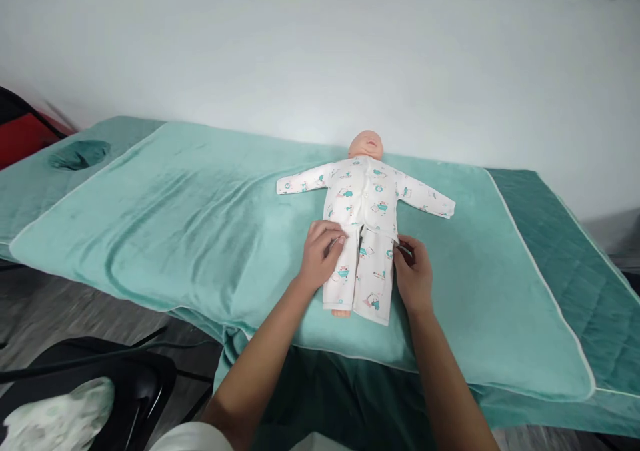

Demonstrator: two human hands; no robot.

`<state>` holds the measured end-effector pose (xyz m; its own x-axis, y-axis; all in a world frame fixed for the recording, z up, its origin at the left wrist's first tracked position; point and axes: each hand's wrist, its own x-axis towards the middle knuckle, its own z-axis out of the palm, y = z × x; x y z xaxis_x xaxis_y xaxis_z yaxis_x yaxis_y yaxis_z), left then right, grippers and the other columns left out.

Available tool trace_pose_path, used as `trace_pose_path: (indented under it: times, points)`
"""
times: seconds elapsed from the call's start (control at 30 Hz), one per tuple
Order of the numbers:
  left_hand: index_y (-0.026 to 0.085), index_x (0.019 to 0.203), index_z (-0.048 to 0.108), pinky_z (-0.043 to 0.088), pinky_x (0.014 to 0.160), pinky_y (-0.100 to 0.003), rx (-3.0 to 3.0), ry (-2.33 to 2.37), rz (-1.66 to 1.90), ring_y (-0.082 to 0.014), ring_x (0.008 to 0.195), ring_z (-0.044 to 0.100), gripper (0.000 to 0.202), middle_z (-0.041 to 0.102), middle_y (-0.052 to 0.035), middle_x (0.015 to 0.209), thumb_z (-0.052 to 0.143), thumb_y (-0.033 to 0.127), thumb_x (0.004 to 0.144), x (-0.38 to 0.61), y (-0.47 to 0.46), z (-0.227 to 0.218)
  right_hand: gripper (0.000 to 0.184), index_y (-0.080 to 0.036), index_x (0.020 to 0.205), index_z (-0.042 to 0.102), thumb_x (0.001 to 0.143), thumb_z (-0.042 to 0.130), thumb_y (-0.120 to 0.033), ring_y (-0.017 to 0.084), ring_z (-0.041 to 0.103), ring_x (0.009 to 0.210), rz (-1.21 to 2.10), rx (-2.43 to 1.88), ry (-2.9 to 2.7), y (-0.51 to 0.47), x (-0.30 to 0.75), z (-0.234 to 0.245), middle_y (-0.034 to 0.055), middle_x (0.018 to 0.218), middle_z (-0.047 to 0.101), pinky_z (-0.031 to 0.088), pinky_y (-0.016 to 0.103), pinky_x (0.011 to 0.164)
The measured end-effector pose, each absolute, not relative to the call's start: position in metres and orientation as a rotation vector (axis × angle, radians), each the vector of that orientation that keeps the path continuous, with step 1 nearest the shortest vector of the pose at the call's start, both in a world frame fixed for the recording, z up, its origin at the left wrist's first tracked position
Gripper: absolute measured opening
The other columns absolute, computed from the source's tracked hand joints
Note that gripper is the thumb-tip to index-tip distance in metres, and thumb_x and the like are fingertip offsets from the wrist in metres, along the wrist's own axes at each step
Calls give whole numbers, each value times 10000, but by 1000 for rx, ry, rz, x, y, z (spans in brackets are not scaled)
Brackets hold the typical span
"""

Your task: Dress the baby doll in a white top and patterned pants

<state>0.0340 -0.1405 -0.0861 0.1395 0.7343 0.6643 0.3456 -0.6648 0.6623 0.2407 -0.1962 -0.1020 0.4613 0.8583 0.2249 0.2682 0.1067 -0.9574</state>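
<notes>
A baby doll (367, 145) lies on its back, dressed in a white printed long-sleeved baby shirt (367, 194) and matching baby pants (375, 274). Its arms are spread, and a bit of one foot (341, 313) shows below the left pant leg. My left hand (321, 254) is closed at the shirt's lower left hem, thumb and forefinger pinching the cloth where it meets the pants. On the other side, my right hand (414, 269) has its fingers curled on the lower right corner of the shirt hem, beside the waist. The fingertips are partly hidden.
A light green plush blanket (200, 204) covers a massage bed that has a face hole (80, 154) at its left end. A white wall (250, 57) runs behind. At lower left, a black chair (145, 384) holds a crumpled white cloth (65, 417).
</notes>
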Motion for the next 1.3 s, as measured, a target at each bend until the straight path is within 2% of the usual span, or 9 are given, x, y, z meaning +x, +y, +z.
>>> trace_pose_path:
  times: [0.17, 0.4, 0.57, 0.67, 0.83, 1.0, 1.13, 1.23, 1.3]
  points:
    - [228, 877, 679, 470, 883, -366, 1755, 1180, 1500, -192, 918, 603, 200, 659, -39, 912, 535, 330, 972, 29, -150, -85, 188, -206, 1011, 678, 904, 573, -318, 218, 607, 933, 359, -1608, -1238, -208, 241, -102, 82, 1014, 660, 501, 409, 864]
    - [256, 1047, 695, 456, 893, -340, 1553, 1287, 1433, -203, 999, 588, 192, 644, -52, 1054, 549, 341, 955, 25, -155, -88, 177, -208, 1019, 670, 909, 537, -251, 225, 593, 978, 289, -1597, -1298, -230, 237, -103, 90, 1046, 643, 486, 404, 885]
    - [229, 877, 671, 441, 832, -336, 1527, 1386, 1322, -190, 844, 579, 200, 657, -30, 892, 528, 343, 956, 26, -155, -93, 196, -204, 1059, 655, 920, 523, -247, 238, 604, 1026, 283, -1607, -1338, -242, 234, -105, 104, 1099, 643, 492, 433, 920]
    - [227, 879, 665, 447, 824, -333, 1622, 1413, 1307, -190, 850, 584, 213, 646, -34, 898, 508, 345, 963, 16, -160, -94, 220, -192, 1096, 644, 932, 516, -266, 254, 603, 1091, 247, -1640, -1384, -249, 238, -109, 129, 1164, 636, 492, 463, 967]
    - [215, 963, 665, 458, 967, -362, 1769, 1671, 1395, -209, 1018, 601, 186, 658, -65, 1011, 531, 342, 938, -65, -185, -112, 354, -163, 1260, 611, 961, 512, -323, 319, 520, 1284, 60, -1728, -1607, -270, 257, -116, 177, 1369, 593, 450, 543, 1062]
    - [159, 1068, 631, 481, 1001, -407, 1626, 2377, 1424, -249, 1145, 573, 242, 632, -124, 1157, 523, 286, 893, -222, -255, -142, 455, -137, 1374, 567, 983, 509, -362, 370, 449, 1409, -149, -1746, -1766, -300, 272, -125, 191, 1493, 521, 388, 586, 1130]
    - [130, 1115, 619, 423, 1063, -523, 1309, 2933, 965, -329, 1222, 544, 326, 622, -170, 1196, 535, 270, 834, -328, -332, -151, 533, -189, 1502, 473, 987, 512, -322, 383, 426, 1440, -208, -1731, -1808, -325, 269, -131, 157, 1568, 447, 351, 604, 1152]
    - [137, 1194, 587, 446, 935, -635, 915, 3095, 532, -458, 1238, 517, 545, 542, -245, 1324, 643, 454, 754, -369, -381, -151, 596, -271, 1562, 394, 981, 516, -315, 396, 419, 1444, -199, -1726, -1799, -339, 265, -136, 109, 1597, 405, 347, 634, 1140]
    - [145, 1161, 587, 461, 828, -664, 738, 3060, 322, -519, 1196, 530, 672, 549, -265, 1290, 703, 564, 648, -382, -404, -153, 613, -297, 1574, 370, 978, 515, -317, 403, 423, 1440, -197, -1725, -1789, -344, 264, -138, 96, 1600, 398, 347, 646, 1133]
